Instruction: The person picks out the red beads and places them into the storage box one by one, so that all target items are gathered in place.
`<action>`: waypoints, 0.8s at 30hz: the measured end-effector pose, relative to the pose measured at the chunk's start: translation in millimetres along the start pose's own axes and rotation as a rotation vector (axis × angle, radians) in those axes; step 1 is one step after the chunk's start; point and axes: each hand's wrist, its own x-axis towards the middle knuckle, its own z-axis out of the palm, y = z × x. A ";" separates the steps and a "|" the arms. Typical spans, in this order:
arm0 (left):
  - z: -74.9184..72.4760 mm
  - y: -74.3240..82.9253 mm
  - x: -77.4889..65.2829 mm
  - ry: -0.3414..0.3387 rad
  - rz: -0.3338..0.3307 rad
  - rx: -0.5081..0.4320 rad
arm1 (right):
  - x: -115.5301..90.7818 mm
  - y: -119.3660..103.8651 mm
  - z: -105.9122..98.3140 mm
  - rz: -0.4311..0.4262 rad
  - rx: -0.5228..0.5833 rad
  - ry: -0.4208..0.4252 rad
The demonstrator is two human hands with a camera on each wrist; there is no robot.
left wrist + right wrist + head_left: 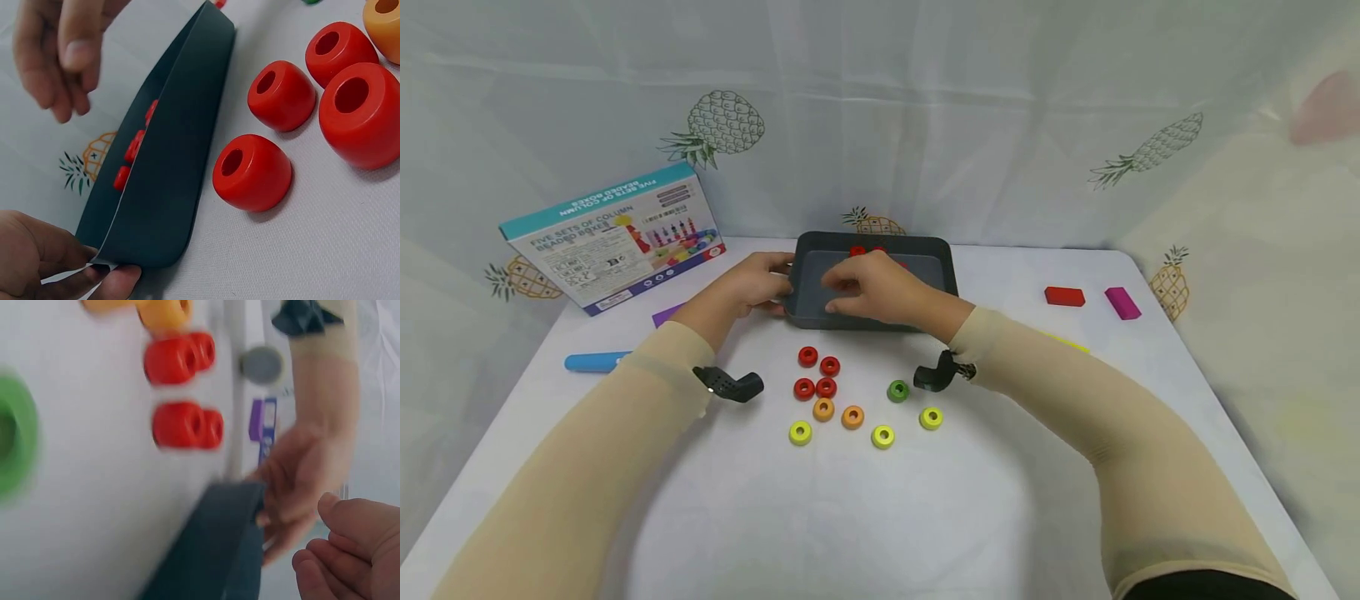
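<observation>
A dark grey rectangular tray (812, 292) stands at the back middle of the table. My left hand (748, 283) grips its left end; in the left wrist view, thumb and fingers pinch the tray's rim at a corner. Several red beads (133, 149) lie inside the tray. Over the tray hovers my right hand (880, 287), fingers loosely bent, with nothing seen between them in the right wrist view. In front of the tray several red beads (808, 357) lie near two orange beads (852, 417), three yellow beads (883, 437) and a green bead (898, 391).
A cardboard toy box (625, 242) leans at the back left. Beside my left forearm are a blue stick (595, 362) and a purple block (666, 315). A red block (1064, 297) and a magenta block (1122, 303) lie at the right; a yellow piece (1067, 342) shows behind my right sleeve.
</observation>
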 end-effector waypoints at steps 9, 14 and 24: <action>0.6 -0.7 0.8 0.005 0.005 -0.002 | -23.7 -3.1 38.1 0.015 0.100 -0.126; 1.0 -0.8 0.8 0.008 0.001 -0.002 | -30.1 -1.3 53.8 0.050 0.060 -0.185; 0.4 -1.9 1.0 0.003 0.003 -0.006 | -33.0 -1.5 63.9 -0.005 -0.016 -0.220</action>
